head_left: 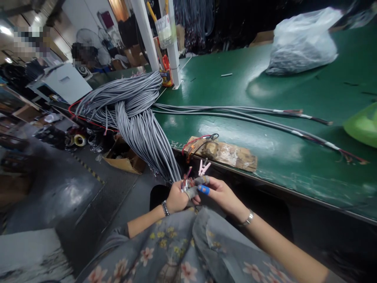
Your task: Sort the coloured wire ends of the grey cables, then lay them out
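My left hand (176, 196) is closed around the end of a thick bundle of grey cables (138, 125) that hangs off the edge of the green table (265, 129). Coloured wire ends (186, 179) stick up out of that fist. My right hand (220, 192), with a blue finger cot and a grey one on its fingers, pinches at those wire ends from the right. A small pink clip (204, 167) stands just above my right fingers. Both hands are over my lap, below the table edge.
Several long grey cables (250, 116) lie across the table. A worn cardboard piece (226, 153) with red and black wires sits at the edge. A plastic bag (303, 43) lies far right, a green bag (363, 125) at right. White posts (147, 35), boxes and a seated person are behind.
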A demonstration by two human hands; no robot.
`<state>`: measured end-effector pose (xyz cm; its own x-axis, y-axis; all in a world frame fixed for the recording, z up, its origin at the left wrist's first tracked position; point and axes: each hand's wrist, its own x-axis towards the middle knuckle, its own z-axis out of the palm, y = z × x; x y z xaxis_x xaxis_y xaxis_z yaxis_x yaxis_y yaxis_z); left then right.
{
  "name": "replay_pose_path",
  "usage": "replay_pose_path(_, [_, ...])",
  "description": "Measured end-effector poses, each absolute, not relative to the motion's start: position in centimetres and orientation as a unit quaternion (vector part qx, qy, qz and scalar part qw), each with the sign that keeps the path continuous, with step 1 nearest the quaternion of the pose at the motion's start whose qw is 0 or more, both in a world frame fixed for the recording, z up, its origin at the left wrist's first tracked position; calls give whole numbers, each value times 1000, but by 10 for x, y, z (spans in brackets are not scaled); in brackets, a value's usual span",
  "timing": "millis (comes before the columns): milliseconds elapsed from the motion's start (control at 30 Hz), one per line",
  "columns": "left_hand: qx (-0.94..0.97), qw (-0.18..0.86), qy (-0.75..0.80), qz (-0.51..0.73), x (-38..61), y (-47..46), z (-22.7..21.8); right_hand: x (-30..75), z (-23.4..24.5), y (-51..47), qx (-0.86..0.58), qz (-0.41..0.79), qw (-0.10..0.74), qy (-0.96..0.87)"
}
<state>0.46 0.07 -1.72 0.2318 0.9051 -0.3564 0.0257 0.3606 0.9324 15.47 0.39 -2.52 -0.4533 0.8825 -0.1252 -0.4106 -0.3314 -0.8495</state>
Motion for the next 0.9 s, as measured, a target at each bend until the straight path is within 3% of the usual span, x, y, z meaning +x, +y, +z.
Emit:
replay_pose_path(300, [415,639,525,379,4,0,-31,144,-33,-2,-306,760,474,-322])
replay_pose_path(600, [491,637,503,317,-2,3,-14,144,-21,7,-333,758,407,-385])
replay_pose_path(900, [401,637,515,410,0,-1,-41,136,-18,7,-333,779,427,-317])
